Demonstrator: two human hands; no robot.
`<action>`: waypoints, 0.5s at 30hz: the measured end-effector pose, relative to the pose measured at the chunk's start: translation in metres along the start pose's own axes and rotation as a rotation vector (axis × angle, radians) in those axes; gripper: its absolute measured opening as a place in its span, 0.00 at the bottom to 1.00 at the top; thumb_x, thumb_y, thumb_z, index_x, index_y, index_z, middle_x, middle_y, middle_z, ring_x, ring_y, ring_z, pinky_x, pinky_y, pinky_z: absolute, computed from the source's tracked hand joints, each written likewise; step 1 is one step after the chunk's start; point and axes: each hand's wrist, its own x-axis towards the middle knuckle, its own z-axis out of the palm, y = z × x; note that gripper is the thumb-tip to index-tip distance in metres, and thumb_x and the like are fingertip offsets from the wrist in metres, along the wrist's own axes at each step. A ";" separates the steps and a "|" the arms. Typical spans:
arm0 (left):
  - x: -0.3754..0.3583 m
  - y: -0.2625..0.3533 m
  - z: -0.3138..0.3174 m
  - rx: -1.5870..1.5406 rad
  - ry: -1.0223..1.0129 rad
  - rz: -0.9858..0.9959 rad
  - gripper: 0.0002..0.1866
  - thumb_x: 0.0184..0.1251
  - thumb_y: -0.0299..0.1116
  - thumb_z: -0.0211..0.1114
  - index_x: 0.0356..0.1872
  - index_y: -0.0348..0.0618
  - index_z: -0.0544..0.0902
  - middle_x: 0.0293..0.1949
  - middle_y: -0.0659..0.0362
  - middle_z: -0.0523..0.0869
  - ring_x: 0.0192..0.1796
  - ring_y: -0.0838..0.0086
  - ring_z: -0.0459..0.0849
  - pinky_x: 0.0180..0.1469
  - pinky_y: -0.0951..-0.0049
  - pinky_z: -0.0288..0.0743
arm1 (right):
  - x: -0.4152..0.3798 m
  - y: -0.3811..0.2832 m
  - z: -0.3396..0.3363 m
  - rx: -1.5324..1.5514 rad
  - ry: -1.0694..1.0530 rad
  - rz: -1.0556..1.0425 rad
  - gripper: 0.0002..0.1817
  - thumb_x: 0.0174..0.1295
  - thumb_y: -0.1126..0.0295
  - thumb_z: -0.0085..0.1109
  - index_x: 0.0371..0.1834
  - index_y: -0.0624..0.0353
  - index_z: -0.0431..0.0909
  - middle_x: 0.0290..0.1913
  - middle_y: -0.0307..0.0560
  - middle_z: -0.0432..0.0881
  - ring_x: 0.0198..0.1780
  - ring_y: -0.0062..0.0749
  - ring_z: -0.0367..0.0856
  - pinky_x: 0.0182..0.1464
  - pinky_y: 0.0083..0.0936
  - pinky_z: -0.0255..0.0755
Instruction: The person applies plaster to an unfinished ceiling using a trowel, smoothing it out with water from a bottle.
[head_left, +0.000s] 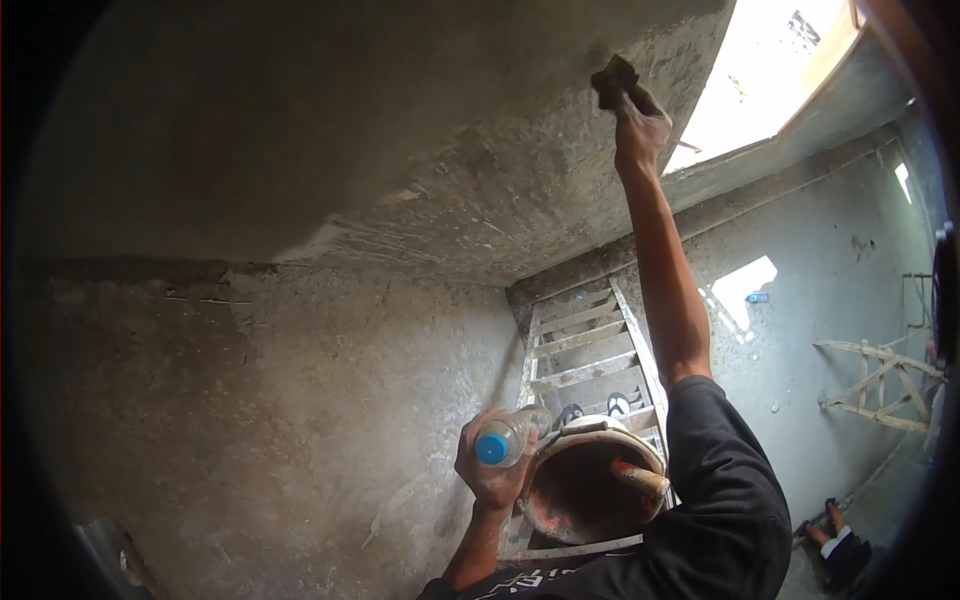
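My right hand [640, 120] is raised to the upper wall near the bright opening, its fingers closed on a dark, ragged pad [614, 82] that touches the plastered surface [480, 190]. Low in the view, my left hand [492, 468] is wrapped round a clear plastic bottle [518, 432] with a blue cap. Just right of that hand, a round bucket [575, 500] rests at the ladder, and a tool with a wooden handle [640, 478] leans inside it. The bucket's inside is dark with reddish patches.
A wooden ladder [585, 376] stands below me, with feet visible through its rungs. A bright opening [765, 75] is at the upper right. On the right are a wooden trestle [875, 385] and a small blue object [757, 298]. Another person's legs [835, 530] show at the lower right.
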 end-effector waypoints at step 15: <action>-0.001 -0.008 -0.002 -0.007 -0.010 -0.011 0.29 0.50 0.34 0.81 0.52 0.34 0.78 0.47 0.49 0.83 0.49 0.60 0.83 0.56 0.61 0.76 | -0.049 0.067 0.059 -0.454 -0.090 -0.817 0.13 0.65 0.79 0.60 0.51 0.58 0.85 0.50 0.50 0.87 0.48 0.35 0.88 0.47 0.28 0.82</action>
